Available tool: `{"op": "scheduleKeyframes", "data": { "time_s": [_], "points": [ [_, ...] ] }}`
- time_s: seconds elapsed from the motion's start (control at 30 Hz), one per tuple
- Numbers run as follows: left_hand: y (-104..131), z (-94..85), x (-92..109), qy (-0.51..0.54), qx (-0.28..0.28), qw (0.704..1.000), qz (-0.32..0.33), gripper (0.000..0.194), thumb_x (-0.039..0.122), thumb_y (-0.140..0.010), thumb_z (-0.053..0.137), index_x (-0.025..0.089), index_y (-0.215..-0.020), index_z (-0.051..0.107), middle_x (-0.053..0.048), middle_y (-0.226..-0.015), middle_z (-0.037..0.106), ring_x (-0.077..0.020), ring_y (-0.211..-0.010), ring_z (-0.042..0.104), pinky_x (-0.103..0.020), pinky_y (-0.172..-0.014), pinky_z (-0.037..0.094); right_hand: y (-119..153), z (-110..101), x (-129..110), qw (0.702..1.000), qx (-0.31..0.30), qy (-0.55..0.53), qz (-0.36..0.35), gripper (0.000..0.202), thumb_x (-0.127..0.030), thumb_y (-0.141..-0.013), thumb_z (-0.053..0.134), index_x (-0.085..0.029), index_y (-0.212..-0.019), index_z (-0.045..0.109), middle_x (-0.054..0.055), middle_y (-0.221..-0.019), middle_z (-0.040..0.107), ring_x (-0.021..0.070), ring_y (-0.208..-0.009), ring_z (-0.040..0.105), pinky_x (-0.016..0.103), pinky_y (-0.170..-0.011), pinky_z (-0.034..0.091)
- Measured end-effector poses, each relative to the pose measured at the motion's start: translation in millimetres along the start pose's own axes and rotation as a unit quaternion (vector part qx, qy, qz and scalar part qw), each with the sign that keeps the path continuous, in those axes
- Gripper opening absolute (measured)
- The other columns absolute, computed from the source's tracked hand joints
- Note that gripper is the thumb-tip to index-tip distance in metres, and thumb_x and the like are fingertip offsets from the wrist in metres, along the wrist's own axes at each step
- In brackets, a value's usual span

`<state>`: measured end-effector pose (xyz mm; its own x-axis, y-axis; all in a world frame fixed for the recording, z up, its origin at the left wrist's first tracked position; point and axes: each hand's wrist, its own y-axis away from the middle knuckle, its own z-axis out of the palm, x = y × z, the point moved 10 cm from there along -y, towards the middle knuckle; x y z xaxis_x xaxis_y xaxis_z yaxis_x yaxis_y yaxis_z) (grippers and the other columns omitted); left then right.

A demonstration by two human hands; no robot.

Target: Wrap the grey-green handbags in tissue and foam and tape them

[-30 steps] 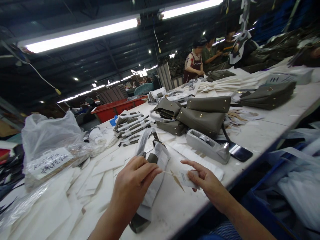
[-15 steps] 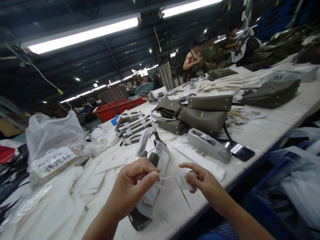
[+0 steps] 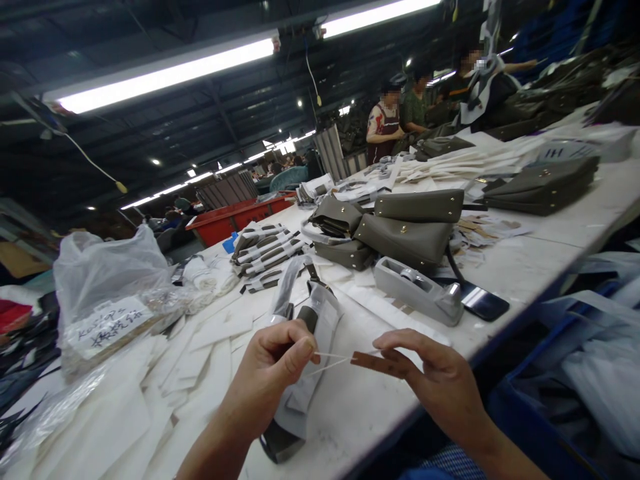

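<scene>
And here it's turning: the brown tag (image 3: 376, 362) is now swinging up level at my right hand (image 3: 437, 377), where a moment ago it was dangling below a pale printed card. That card is hiding from me now; I can't tell whether it's sitting behind the fingers. My right hand is holding the tag between thumb and fingers, the forefinger arching over it, the grip fairly narrow.

Across to my left hand (image 3: 277, 360), thumb and forefinger are pinching tight on the white cord (image 3: 334, 356). It's running out from those fingertips as two strands, spreading at this end and meeting by the tag's near tip. So the cord is opening into a clear loop, and tag and cord are, as I judge it, lining up and coming under control between my two hands.

Under and just beyond my left hand, the partly wrapped olive piece (image 3: 327, 317) is lying on the table (image 3: 370, 427). Beyond my right hand the tape dispenser (image 3: 417, 293) is standing by, with the phone (image 3: 485, 300) resting just beside it.
</scene>
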<state>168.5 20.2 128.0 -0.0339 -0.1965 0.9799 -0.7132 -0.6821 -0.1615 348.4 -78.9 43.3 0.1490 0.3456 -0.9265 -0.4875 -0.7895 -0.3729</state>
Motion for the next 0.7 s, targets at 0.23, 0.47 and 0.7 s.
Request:
{"op": "scheduleKeyframes", "data": {
  "time_s": [0.23,0.47,0.7],
  "points": [
    [-4,-7.3,3,0.039,0.057,0.997,-0.026,0.037,0.049,-0.088,0.066,0.015,-0.073,0.063,0.007,-0.053,0.035,-0.0049,-0.047,0.023,-0.021,-0.044,0.017,0,18,26,0.991,-0.101,-0.005,0.088,0.03,-0.051,-0.088,0.066,-0.026,-0.097,0.079,0.007,-0.103,0.077,0.0305,-0.102,0.069,0.042,-0.094,0.055],
    [-2,9.5,21,-0.144,0.005,0.989,-0.018,0.028,0.043,-0.089,0.066,0.016,-0.081,0.071,0.002,-0.064,0.054,-0.0051,-0.049,0.047,-0.017,-0.048,0.036,-3,68,-29,0.981,-0.185,-0.05,-0.011,0.054,-0.049,-0.088,0.065,-0.029,-0.137,0.058,0.01,-0.137,0.06,0.0348,-0.132,0.048,0.05,-0.104,0.046],
    [11,-24.0,25,-0.147,0.048,0.988,-0.009,0.024,0.037,-0.086,0.07,0.015,-0.079,0.068,0.0,-0.069,0.061,-0.0068,-0.051,0.057,-0.017,-0.05,0.045,8,120,4,0.934,-0.226,-0.22,0.168,0.03,-0.046,-0.086,0.071,-0.022,-0.104,0.069,0.002,-0.074,0.068,0.0174,-0.065,0.064,0.027,-0.058,0.052]
  ]
}}
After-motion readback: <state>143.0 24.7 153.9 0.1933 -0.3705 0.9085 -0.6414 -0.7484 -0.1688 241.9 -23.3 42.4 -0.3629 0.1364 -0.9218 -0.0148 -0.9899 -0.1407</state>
